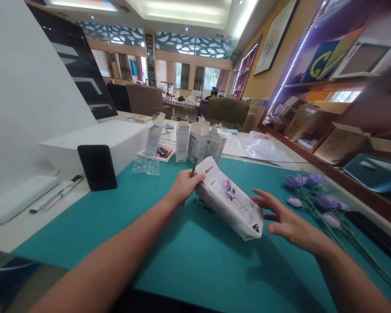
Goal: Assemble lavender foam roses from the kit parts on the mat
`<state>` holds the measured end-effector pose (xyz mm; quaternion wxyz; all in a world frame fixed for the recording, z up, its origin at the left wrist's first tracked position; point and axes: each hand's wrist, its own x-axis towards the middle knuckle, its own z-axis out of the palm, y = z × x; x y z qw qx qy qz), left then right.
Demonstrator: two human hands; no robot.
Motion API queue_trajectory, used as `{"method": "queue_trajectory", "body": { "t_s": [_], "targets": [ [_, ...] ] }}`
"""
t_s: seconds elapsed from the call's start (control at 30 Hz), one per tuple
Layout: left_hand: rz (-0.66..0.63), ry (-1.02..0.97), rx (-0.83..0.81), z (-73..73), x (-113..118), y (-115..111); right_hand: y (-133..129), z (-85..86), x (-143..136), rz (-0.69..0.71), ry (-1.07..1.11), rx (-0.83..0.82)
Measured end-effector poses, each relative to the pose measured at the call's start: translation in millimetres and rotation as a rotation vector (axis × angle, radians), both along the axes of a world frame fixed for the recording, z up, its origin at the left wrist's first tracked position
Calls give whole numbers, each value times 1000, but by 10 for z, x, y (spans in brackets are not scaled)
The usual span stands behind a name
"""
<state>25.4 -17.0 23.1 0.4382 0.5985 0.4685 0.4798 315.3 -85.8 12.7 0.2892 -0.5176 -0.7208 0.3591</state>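
Note:
My left hand (186, 184) is closed on the upper end of a white box (231, 198) printed with a purple flower. A thin dark green stick (194, 166) also pokes up out of that fist. The box tilts above the teal mat (143, 217), its top flap raised. Beside the box's lower right end, my right hand (282, 219) has its fingers spread and holds nothing; whether the fingertips touch the box I cannot tell. Small dark pieces (204, 206) lie on the mat, partly hidden by the box. Purple artificial flowers (326, 201) lie to the right.
Several opened white boxes (198, 141) stand at the mat's far edge, near crumpled clear plastic (146, 166). On the left, a black phone-like slab (97, 168) leans against a white box (124, 139), with pens (57, 194) nearby. A black case (376, 234) lies far right.

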Motion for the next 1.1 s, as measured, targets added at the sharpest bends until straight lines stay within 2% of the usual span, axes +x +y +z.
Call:
{"method": "queue_trajectory", "body": {
  "t_s": [0.1,0.2,0.33,0.47,0.67,0.77,0.93,1.1],
  "targets": [
    [-4,18,-5,-38,179,11,-26,14,-94,-71,-269,49],
    [-33,62,-22,-50,273,8,38,-52,-156,-120,-461,112],
    [-162,157,-103,-37,180,42,135,-98,-25,-141,-568,154],
    [-248,228,-210,-91,-1,142,203,-9,189,-131,-663,198],
    [-238,257,-285,-322,-70,297,295,169,229,-101,-910,213],
    [-202,266,-304,-432,-68,366,336,201,175,-18,-973,212],
    [-83,261,-241,-558,-75,450,404,195,111,53,-992,233],
    [-53,220,-153,-623,-14,441,493,233,64,105,-1025,247]
  ]
}}
